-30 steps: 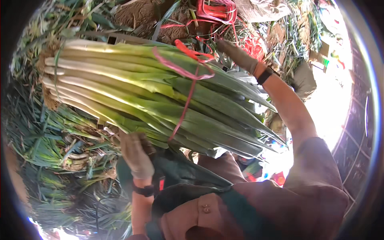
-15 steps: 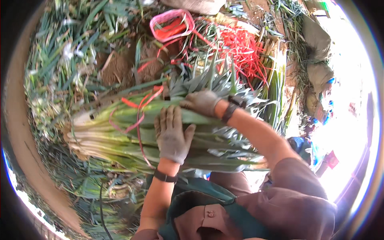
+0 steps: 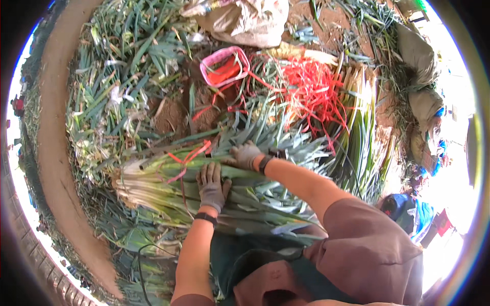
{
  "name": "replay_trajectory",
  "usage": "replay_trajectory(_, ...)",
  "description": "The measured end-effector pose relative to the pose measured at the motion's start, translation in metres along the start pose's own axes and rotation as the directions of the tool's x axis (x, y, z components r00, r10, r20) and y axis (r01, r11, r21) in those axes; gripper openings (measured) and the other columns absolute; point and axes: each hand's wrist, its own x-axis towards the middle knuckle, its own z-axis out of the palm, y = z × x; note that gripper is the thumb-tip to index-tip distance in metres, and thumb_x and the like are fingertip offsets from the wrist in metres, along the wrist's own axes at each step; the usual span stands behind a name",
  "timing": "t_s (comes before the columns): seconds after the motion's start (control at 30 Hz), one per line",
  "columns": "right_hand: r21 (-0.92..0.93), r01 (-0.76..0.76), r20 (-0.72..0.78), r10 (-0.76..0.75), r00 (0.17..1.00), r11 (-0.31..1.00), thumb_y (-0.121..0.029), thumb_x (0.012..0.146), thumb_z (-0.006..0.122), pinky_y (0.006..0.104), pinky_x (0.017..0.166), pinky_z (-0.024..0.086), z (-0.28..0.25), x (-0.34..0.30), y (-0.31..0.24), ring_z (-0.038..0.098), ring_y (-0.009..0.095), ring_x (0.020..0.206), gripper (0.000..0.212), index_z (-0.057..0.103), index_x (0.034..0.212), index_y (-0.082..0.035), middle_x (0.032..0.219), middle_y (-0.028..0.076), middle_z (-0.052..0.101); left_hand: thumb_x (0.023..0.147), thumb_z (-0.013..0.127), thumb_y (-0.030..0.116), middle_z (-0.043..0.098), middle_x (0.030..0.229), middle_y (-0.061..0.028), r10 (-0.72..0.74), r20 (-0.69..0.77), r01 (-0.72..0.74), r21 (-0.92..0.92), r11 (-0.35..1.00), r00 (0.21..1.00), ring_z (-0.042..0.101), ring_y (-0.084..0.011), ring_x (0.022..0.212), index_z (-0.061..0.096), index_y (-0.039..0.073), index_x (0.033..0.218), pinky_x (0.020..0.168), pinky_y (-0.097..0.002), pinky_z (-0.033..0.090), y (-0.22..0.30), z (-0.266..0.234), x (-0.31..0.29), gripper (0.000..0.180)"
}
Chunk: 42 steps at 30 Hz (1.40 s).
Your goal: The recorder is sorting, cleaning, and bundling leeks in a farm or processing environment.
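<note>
A large bundle of leeks (image 3: 148, 186) lies in front of me, white root ends to the left and green leaves to the right. A red plastic strap (image 3: 186, 157) runs across its upper side, its ends loose on top. My left hand (image 3: 212, 189), in a grey glove, rests on the leaves just right of the strap, fingers stretched out. Farther off and to the right, my gloved right hand (image 3: 246, 156) lies on the far side of the bundle with its fingers apart. Neither hand grips anything visible.
Beyond the bundle sit a pink basket (image 3: 224, 66) with red straps inside and a tangled heap of red straps (image 3: 311, 92). More leeks (image 3: 357, 117) lie at the right. A pale sack (image 3: 250, 23) stands at the back. Loose leaves (image 3: 122, 76) cover the left ground.
My view has shifted, so more of the ground and the sack show. Both hands stay on the leeks; the right hand has come slightly nearer to the left.
</note>
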Motion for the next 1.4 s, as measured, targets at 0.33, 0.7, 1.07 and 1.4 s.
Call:
replay_trajectory(0.33,0.162,-0.221,0.248,0.177,0.952,0.962,-0.085,0.079,0.032,0.0434,0.099,0.042,-0.006,-0.052,0.073,0.057,0.039,0.116,0.102,0.052,0.127,0.004,0.121,0.027,0.060,0.083,0.060,0.039,0.040,0.143,-0.0108,-0.001,-0.112,0.002,0.011,1.000,0.994,0.030,-0.0339,0.136,0.044,0.008,0.136,0.113,-0.0533,0.018,-0.010,0.012,-0.010,0.064)
replay_trajectory(0.7,0.324,-0.246,-0.020,0.267,0.964,0.914,-0.074,0.086,0.037,0.0495,0.107,0.030,0.069,-0.060,0.076,0.039,0.040,0.131,0.087,0.042,0.136,-0.003,0.137,0.024,0.046,0.088,0.054,0.044,0.039,0.145,-0.0099,0.006,-0.084,-0.005,0.013,1.000,0.996,0.029,-0.0336,0.137,0.046,0.015,0.138,0.115,-0.0511,0.016,-0.007,0.009,-0.004,0.059)
replay_trajectory(1.07,0.426,-0.078,-0.080,0.124,0.989,0.901,-0.063,0.088,0.047,0.0484,0.107,0.031,0.067,-0.068,0.082,0.041,0.040,0.127,0.078,0.038,0.141,-0.007,0.137,0.023,0.044,0.089,0.043,0.063,0.014,0.155,-0.0203,-0.240,0.162,0.213,0.166,0.963,0.957,0.007,-0.0452,0.142,0.044,0.030,0.142,0.108,-0.0673,0.002,0.050,0.015,-0.010,0.062)
replay_trajectory(1.4,0.920,0.034,-0.050,0.033,0.998,0.391,-0.021,0.083,0.064,0.0341,0.086,0.053,0.017,-0.027,0.245,0.066,0.026,0.096,0.042,0.057,0.122,-0.007,0.099,0.011,0.067,0.081,0.061,0.043,0.010,0.155,-0.0204,-0.317,0.171,0.267,0.265,0.927,0.933,0.002,-0.0462,0.142,0.038,0.026,0.145,0.108,-0.0673,0.005,0.045,0.016,-0.018,0.071)
